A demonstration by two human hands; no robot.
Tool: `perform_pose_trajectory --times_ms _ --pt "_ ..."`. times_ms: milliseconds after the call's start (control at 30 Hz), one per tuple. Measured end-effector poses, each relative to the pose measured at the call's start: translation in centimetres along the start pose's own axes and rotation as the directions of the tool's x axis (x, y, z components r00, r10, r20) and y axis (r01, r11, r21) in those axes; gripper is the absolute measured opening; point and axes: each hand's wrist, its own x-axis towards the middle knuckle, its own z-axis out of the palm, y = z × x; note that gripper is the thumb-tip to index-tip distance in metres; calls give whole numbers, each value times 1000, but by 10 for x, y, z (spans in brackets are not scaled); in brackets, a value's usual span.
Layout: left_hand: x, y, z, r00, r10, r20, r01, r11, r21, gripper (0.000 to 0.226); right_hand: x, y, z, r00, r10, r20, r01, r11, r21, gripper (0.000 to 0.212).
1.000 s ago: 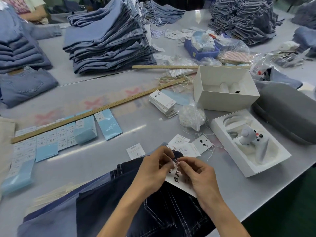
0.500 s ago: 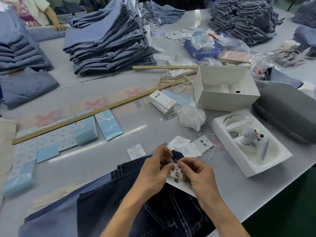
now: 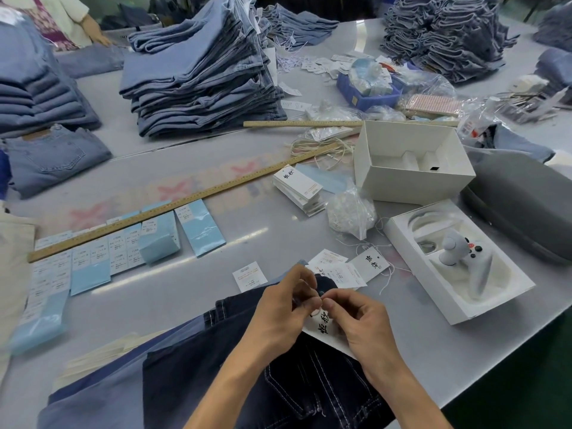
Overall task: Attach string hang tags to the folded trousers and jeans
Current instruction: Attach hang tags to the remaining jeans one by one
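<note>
Folded dark blue jeans [image 3: 223,376] lie at the near table edge on top of lighter folded trousers [image 3: 102,400]. A white hang tag [image 3: 322,331] with black characters rests on the dark jeans' waistband. My left hand [image 3: 284,311] and my right hand [image 3: 359,323] meet fingertip to fingertip just above the tag, both pinching its thin string loop. More loose tags [image 3: 346,270] lie just beyond my hands, and a stack of tags [image 3: 298,188] sits further back beside a bag of strings [image 3: 349,213].
Tall piles of folded jeans [image 3: 198,72] stand at the back. A long wooden ruler [image 3: 173,205] crosses the table above blue label sheets [image 3: 93,258]. White open boxes [image 3: 411,162], a controller tray [image 3: 458,261] and a grey case [image 3: 523,209] fill the right. Another person's arm [image 3: 93,29] is far left.
My fingertips have drawn closer together above the tag, working its string. The person at the far left has shifted their arm. The jeans and the tag stay in place.
</note>
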Motion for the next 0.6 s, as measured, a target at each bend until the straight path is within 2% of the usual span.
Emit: perform_pose_trajectory --times_ms 67,167,333,400,500,567,600 --pt "1 -3 -2 999 5 -31 -8 995 -98 29 -1 -3 -1 999 31 32 -34 997 70 10" --pt "2 -8 -4 999 -47 5 47 976 -211 30 -3 -3 -3 997 25 76 -34 993 117 20" --pt "-2 -15 5 995 -63 -78 48 983 -179 29 -2 -4 0 999 22 -23 -20 996 83 14" --pt "-6 -14 8 998 -44 -40 39 993 -108 40 3 -7 1 989 -52 -140 51 999 -13 23" --pt "-14 -11 14 1000 12 16 -14 992 123 60 13 -18 0 911 -270 -312 189 945 -267 44" --pt "-17 -8 19 998 53 19 -55 987 153 62 13 -20 3 876 -394 -277 267 877 -400 49" --pt "-16 -7 20 998 69 -12 -67 993 99 58 10 -19 6 874 -447 -190 322 826 -463 51"
